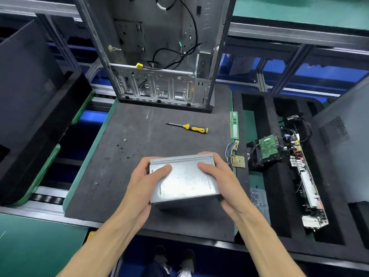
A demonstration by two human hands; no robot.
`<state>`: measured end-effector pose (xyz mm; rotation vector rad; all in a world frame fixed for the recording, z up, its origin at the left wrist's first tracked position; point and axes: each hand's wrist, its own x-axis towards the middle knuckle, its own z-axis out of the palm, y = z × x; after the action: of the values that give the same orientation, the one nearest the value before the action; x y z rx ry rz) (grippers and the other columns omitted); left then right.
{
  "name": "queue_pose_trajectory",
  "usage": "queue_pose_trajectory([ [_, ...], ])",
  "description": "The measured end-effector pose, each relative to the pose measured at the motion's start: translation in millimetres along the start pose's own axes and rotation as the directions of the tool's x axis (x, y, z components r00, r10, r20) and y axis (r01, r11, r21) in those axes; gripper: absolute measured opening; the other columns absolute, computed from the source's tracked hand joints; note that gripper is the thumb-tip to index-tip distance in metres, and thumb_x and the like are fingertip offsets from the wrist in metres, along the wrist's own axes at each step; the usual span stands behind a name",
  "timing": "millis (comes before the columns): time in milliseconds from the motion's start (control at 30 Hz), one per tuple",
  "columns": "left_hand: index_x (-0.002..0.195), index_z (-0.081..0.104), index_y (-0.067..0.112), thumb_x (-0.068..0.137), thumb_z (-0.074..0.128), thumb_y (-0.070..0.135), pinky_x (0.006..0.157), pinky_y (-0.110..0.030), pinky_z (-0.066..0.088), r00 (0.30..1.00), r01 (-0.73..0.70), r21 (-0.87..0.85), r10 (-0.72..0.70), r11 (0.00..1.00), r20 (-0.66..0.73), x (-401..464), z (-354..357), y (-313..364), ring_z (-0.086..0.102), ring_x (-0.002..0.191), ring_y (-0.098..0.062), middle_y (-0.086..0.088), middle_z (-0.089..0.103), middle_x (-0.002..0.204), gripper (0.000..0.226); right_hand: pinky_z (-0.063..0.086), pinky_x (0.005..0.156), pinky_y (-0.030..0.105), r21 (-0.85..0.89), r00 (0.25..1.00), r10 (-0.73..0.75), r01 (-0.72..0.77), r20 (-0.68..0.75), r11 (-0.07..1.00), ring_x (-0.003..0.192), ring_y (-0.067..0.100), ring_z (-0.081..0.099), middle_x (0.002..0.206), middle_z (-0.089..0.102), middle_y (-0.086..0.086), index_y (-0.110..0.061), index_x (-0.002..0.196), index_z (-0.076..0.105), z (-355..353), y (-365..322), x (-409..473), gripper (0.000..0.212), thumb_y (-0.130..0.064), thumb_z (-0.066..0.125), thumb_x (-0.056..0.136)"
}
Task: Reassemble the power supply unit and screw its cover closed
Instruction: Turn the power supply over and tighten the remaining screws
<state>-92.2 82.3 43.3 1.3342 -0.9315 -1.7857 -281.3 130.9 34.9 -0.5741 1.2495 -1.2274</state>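
The unit (182, 181) is gripped by both hands (139, 176) (221, 174) above the bench (139, 126), seemingly so its cover seats.

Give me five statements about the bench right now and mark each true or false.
1. Both hands, left and right, hold the power supply unit. True.
2. The screwdriver is in the right hand. False: it lies on the mat, untouched.
3. Loose screws lie left of the unit. True.
4. The computer case lies flat. False: it stands upright behind the mat.
5. The unit's wires trail to its right. True.
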Motion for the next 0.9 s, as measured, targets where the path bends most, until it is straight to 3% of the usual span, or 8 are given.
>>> queue_pose_trajectory([
  [233,0.115,0.065,0.019,0.09,0.072,0.017,0.06,-0.027,0.057,0.996,0.056,0.034,-0.058,0.998,0.064,-0.2,-3.7,6.6,0.075,0.09,-0.017,-0.003,0.077,0.108,0.026,0.054,0.065,0.02,0.0,0.999,0.028,-0.028,0.02,1.0,0.088,0.009,0.071,0.102,0.075,-0.005,-0.027,0.12,0.068,0.5,-1.8,-2.3,0.038,-0.029,0.068,0.082],
  [433,0.115,0.068,0.02,0.094,0.069,0.029,0.068,-0.028,0.058,0.998,0.051,0.024,-0.052,0.998,0.035,-3.4,2.5,3.9,0.075,0.095,-0.017,-0.003,0.077,0.107,0.023,0.054,0.066,0.022,-0.005,0.999,0.034,-0.034,-0.03,0.999,0.089,0.012,0.071,0.098,0.074,0.0,-0.016,0.113,0.067,4.8,-2.9,-0.8,0.017,-0.021,0.065,0.098],
  [900,0.092,0.064,0.01,0.092,0.07,0.021,0.049,-0.021,0.049,0.992,-0.077,0.089,0.085,0.993,-0.092,3.3,9.5,1.1,0.067,0.067,-0.009,0.003,0.07,0.078,0.013,0.051,0.06,0.023,-0.053,0.996,0.005,-0.01,-0.091,0.999,0.08,0.013,0.068,0.088,0.071,0.0,-0.016,0.1,0.071,0.1,-0.8,10.7,0.006,-0.014,0.068,0.095],
])
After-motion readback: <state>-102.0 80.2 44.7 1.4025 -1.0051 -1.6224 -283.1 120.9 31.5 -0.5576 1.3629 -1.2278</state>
